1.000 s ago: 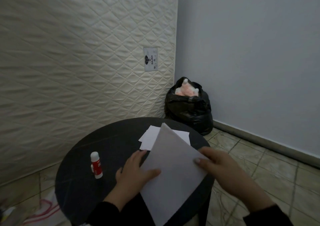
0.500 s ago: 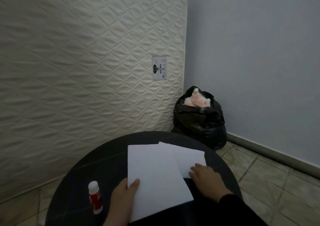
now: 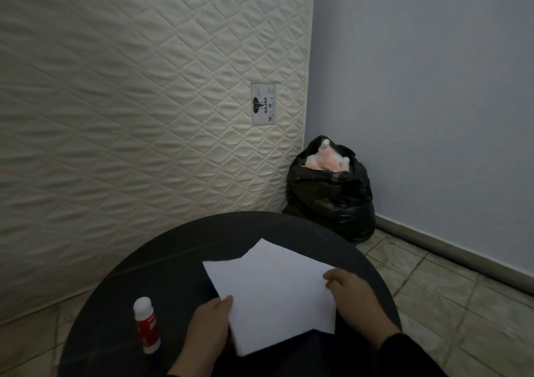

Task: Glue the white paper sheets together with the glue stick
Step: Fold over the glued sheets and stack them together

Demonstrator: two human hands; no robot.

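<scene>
Nearest the camera, two dark sleeves at the bottom edge, both reaching onto a round black table.

Left hand at the near left edge of the top white sheet, thumb over the paper, the other fingers hidden beneath: a pinch on the sheet's edge. Right hand at the sheet's right edge, fingers curled down onto the corner; hard to tell whether pinching the edge or only pressing on it, the fingertips being blurred.

Top white sheet tilted as a skewed rectangle over the near middle of the table, its near corner past the table's near rim. Just beyond, a second white sheet poking out from under it as a pointed corner, overlapped and touching. Exact number of sheets in the pile not readable.

Left of the left hand, apart from it and from the paper, a glue stick: red body, white cap on, seemingly upright on the table.

Past the table, pale floor tiles to the right. Farther back, a full black rubbish bag in the corner, something pink and white showing at its open top. Behind and left, a quilted cream mattress stood up against the wall, a small label reading GAJAH near its right edge. Farthest right, a plain blue-grey wall.
</scene>
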